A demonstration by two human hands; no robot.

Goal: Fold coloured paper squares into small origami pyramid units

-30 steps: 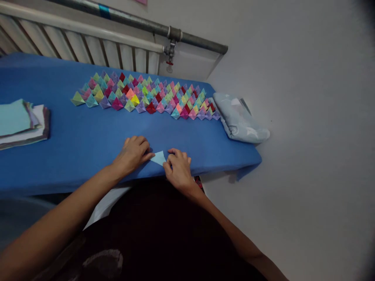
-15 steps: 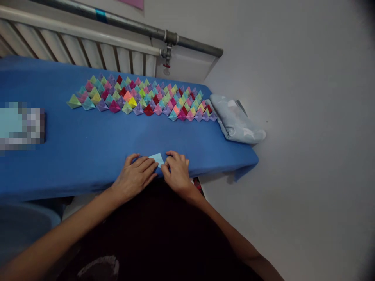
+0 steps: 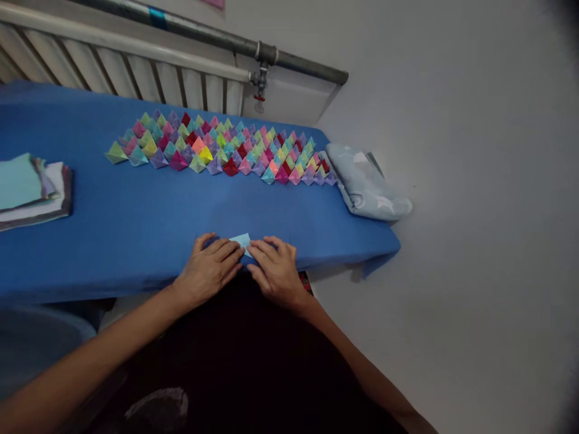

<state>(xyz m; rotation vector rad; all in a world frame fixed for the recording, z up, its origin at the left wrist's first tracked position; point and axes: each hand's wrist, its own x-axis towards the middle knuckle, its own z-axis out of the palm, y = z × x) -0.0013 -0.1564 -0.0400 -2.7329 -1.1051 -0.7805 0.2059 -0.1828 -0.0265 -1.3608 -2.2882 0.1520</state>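
Note:
A small piece of light blue paper lies on the blue cloth near the table's front edge, partly covered by fingers of both hands. My left hand rests flat on the paper's left side, its fingers stretched out. From the right, my right hand lays its extended fingertips on the paper's right edge. Beyond the hands stand rows of folded paper boats in many colours.
Stacked coloured paper sheets lie at the left on a dark-edged pile. A folded grey-blue patterned cloth sits at the table's right end. Behind run a radiator and a metal pipe. A blue basin is below left.
My right hand has gone from curled, pinching fingers to fingers laid out flat over the paper's right edge. The left hand stays in place on the paper.

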